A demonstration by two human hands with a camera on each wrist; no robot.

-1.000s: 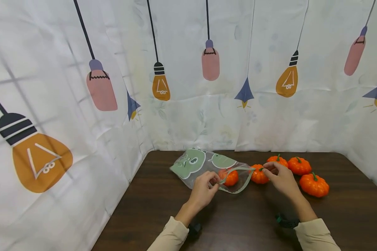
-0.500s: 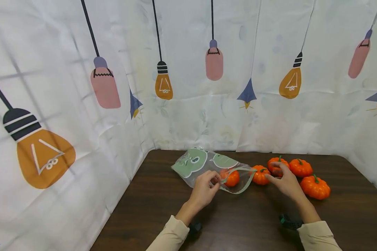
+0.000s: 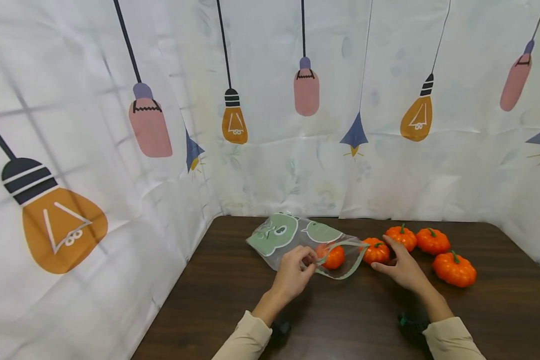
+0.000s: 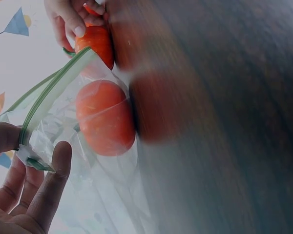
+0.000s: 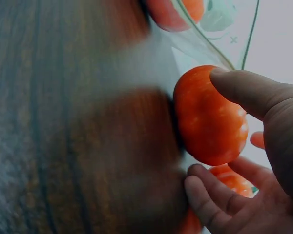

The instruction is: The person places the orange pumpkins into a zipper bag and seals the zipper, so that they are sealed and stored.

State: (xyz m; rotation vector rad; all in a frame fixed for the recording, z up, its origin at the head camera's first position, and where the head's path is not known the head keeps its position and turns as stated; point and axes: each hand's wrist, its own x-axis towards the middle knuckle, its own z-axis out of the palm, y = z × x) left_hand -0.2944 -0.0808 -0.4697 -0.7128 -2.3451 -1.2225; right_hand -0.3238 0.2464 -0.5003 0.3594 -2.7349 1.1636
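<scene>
A clear zip bag (image 3: 292,245) with green animal prints lies at the back left of the table, its green-edged mouth facing right. One small orange pumpkin (image 4: 106,119) sits inside it. My left hand (image 3: 294,270) pinches the bag's near rim between thumb and fingers. Just right of the mouth is another pumpkin (image 5: 210,117), close beside the bag's edge. My right hand (image 3: 402,267) spans this pumpkin, thumb on one side and fingers on the other. In the right wrist view the thumb tip lies on its skin and the index finger meets its opposite side.
Beyond my right hand stand three more orange pumpkins with green stems: one at the back (image 3: 401,236), one beside it (image 3: 433,241), and one nearer (image 3: 454,269). The dark wooden table (image 3: 342,320) ends at a white curtain (image 3: 270,165) printed with lamps.
My right hand has let go of the bag's far rim corner, moved slightly right, then come in around the pumpkin beside the mouth. The left hand stays on the bag.
</scene>
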